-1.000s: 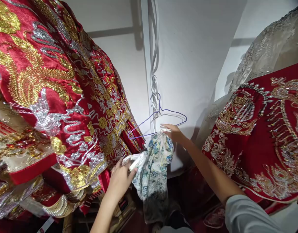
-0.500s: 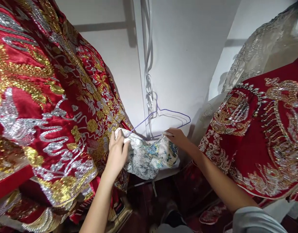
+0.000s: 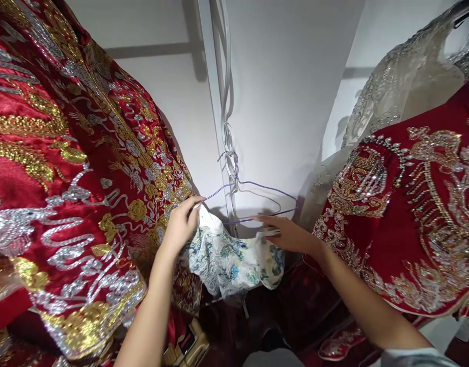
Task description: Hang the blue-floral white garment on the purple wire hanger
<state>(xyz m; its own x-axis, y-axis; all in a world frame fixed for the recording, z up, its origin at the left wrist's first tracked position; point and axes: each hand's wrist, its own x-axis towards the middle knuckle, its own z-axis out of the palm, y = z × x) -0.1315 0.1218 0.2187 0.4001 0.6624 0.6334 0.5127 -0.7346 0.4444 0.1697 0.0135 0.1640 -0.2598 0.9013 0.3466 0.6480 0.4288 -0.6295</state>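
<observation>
A thin purple wire hanger (image 3: 270, 188) is in front of the white wall, its hook beside a twisted white cord. My left hand (image 3: 183, 221) is closed on the hanger's left end and the top edge of a white garment (image 3: 234, 262) with blue and green flowers. The garment's left part lies over the hanger's lower left side. At the garment's right top edge, my right hand (image 3: 285, 232) pinches the cloth, with its fingers beside the hanger's lower bar. The hanger's right end is bare.
Red garments with gold and silver embroidery (image 3: 131, 148) hang at the left. Another red beaded garment (image 3: 402, 224) hangs at the right, before a sheer silver-white one (image 3: 387, 92). A white pole (image 3: 213, 76) and twisted cord (image 3: 227, 66) run down the wall. The floor below is dark.
The hanger has shifted left and slightly down, and its hook now shows clearly. My left hand has moved up onto the hanger's left end. My right hand has moved down with the garment's right edge.
</observation>
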